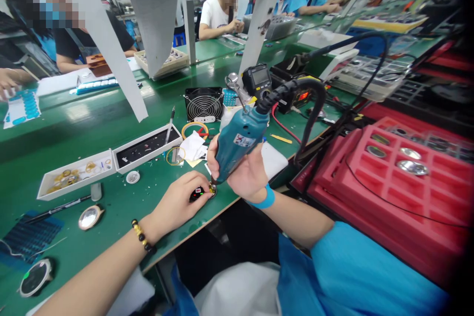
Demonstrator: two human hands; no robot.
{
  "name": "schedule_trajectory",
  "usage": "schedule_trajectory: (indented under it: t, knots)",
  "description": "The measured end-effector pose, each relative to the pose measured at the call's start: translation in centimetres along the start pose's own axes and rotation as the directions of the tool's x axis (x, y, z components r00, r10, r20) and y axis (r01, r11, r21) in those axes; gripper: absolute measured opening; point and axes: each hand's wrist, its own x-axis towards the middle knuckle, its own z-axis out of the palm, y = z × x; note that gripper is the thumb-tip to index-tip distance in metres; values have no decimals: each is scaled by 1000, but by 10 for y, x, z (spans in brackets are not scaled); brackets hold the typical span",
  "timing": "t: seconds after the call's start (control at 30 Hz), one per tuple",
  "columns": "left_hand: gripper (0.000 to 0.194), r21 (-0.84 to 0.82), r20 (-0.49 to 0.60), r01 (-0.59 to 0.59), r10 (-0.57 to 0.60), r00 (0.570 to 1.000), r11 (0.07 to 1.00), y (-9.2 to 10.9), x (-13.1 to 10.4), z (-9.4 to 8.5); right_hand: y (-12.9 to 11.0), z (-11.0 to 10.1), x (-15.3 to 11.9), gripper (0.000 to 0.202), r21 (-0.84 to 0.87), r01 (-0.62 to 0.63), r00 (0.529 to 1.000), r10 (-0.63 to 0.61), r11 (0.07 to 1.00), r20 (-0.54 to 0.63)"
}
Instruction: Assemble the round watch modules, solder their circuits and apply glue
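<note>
My right hand point(252, 174) is wrapped round a teal electric screwdriver point(231, 150), tilted with its tip pointing down and a thick black cable at its top. That tip meets a small round watch point(195, 194) near the bench's front edge; the exact contact point is hidden. My left hand point(179, 202) grips the watch against the green bench, fingers closed round its rim. The dark face shows small red and green marks. To the left lie a gold-rimmed round watch piece point(90, 217) and another round watch point(36, 278) with a dark face.
Two white box trays point(76, 179) with small parts sit left of my hands. A black fan point(203, 103) and a multimeter point(257, 81) stand behind. Red compartment trays point(400, 187) rise at the right. A white strip point(111, 54) hangs over the bench. Other people sit opposite.
</note>
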Motion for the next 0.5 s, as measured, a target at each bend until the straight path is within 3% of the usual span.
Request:
schedule_trajectory:
  t: [0.23, 0.5]
  knots:
    - [7, 4, -2, -5, 5, 1000, 1000, -1, 0, 1, 1, -1, -4, 66, -43, 39, 999, -40, 998, -22]
    - [6, -4, -7, 10, -10, 1000, 1000, -1, -1, 1, -13, -1, 0, 66, 45, 88, 993, -84, 995, -81]
